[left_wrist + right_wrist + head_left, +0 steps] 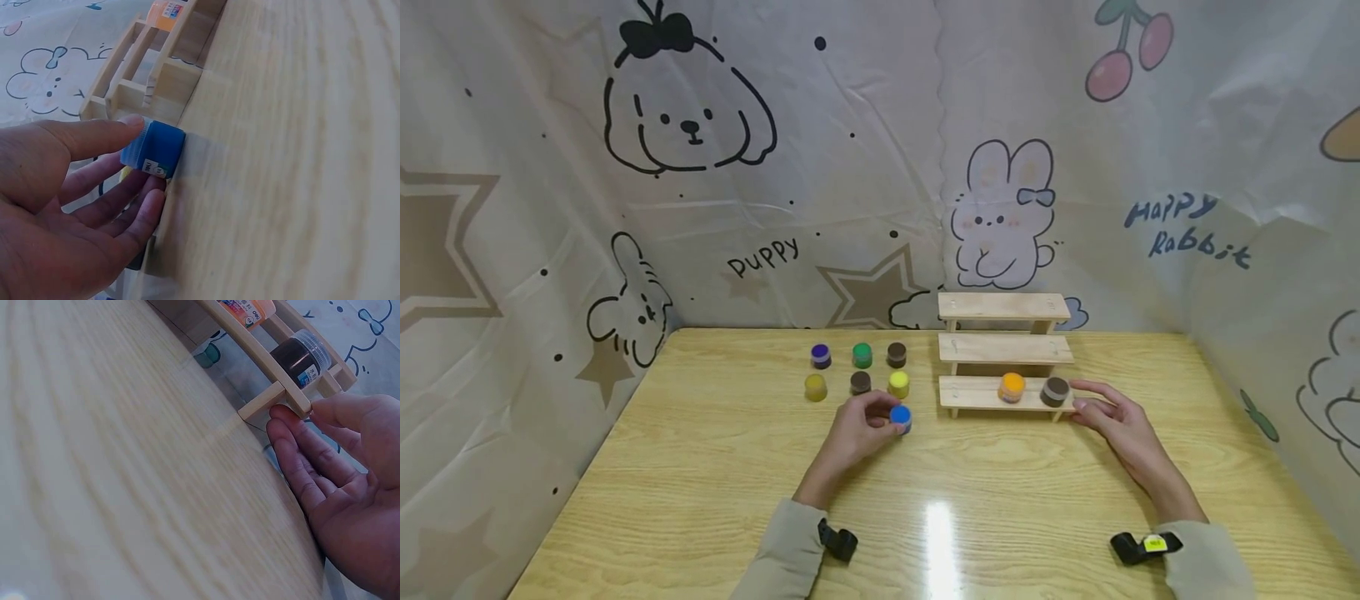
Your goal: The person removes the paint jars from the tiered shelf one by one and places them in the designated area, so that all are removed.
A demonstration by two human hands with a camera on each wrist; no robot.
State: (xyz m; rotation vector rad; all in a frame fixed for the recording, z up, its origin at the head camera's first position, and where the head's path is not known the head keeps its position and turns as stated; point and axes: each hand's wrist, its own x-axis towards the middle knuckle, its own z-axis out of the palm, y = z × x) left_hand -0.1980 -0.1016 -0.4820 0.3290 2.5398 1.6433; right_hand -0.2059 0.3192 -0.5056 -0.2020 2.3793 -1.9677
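Note:
My left hand (857, 429) pinches a small paint jar with a blue lid (900, 418) between thumb and fingers. In the left wrist view the blue jar (161, 149) shows a small label and sits low, near the tabletop. To its right stands a three-step wooden display rack (1006, 348). On the rack's lowest step are an orange paint jar (1012, 387) and a dark paint jar (1055, 392). My right hand (1120, 429) holds the right end of that lowest step, thumb and fingers about its corner (301, 403).
Left of the rack, more paint jars stand in two rows: purple (821, 356), green (862, 355) and dark brown (897, 354) behind, yellow-ochre (816, 387), another dark one (861, 382) and bright yellow (898, 383) in front. A printed curtain (865, 167) hangs behind the wooden table (1000, 500).

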